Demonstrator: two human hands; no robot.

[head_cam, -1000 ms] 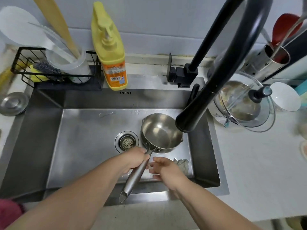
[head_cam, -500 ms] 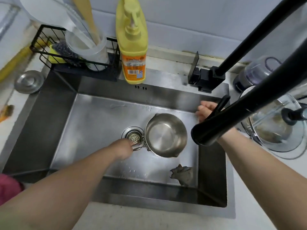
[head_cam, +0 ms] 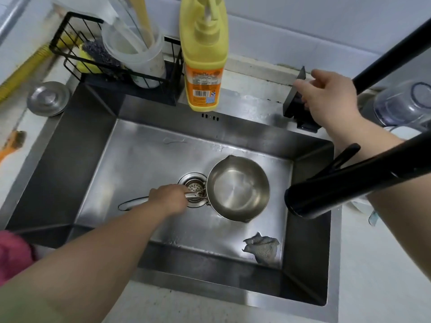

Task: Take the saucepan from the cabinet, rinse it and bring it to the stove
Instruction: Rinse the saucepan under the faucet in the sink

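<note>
A small steel saucepan (head_cam: 238, 190) sits low in the steel sink (head_cam: 149, 155), beside the drain strainer (head_cam: 194, 187). My left hand (head_cam: 168, 199) is closed around its handle, whose end sticks out to the left. The pan looks empty and dry. My right hand (head_cam: 326, 99) rests on the black tap base and lever (head_cam: 295, 99) at the back right of the sink. The black spout head (head_cam: 310, 201) hangs to the right of the pan. No water is running.
A yellow soap bottle (head_cam: 204, 66) stands at the sink's back edge. A black wire rack (head_cam: 112, 59) with a plastic cup and scrubbers stands at back left. A grey cloth (head_cam: 262, 248) lies in the sink's front right corner. A steel lid (head_cam: 47, 97) lies at left.
My right hand left the pan handle and rose to the tap base at back right. My left hand turned the pan, so the handle points left. The camera moved closer to the sink.
</note>
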